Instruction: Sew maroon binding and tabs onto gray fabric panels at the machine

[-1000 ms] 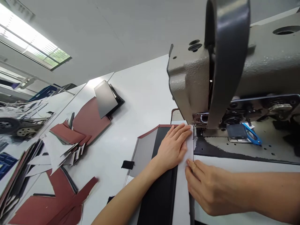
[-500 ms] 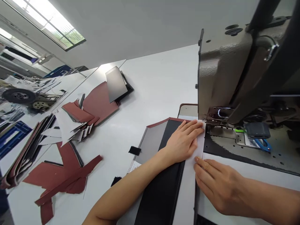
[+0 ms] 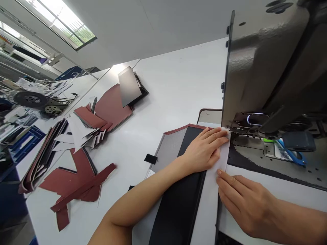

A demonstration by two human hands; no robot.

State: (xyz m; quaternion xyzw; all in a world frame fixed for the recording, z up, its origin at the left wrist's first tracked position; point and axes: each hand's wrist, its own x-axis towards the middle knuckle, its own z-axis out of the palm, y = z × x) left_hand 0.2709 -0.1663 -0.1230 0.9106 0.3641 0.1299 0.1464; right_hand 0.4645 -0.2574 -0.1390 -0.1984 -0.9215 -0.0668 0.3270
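Observation:
A sewing panel (image 3: 176, 211) lies under the head of a sewing machine (image 3: 245, 78). It has a broad black band, grey mesh, dark red edging and a white strip (image 3: 208, 200) along its right side. My left hand (image 3: 204, 149) rests flat on the panel close to the needle area, fingers stretched forward over the white strip. Nearer to me, my right hand (image 3: 245, 200) pinches the strip's right edge between thumb and fingers. The machine head hides the needle tip and the strip's far end.
Dark red cut pieces (image 3: 81, 183) lie scattered on the white table (image 3: 168, 92) at left, beside stacked strips (image 3: 46, 153). A grey plate (image 3: 129, 85) sits farther back. Blue-handled scissors (image 3: 293, 154) lie on the machine bed. A blue crate (image 3: 28, 141) stands at far left.
The view has shifted slightly, so machine, panel and hands appear farther right. Both hands keep the same hold, with no clear movement against the machine.

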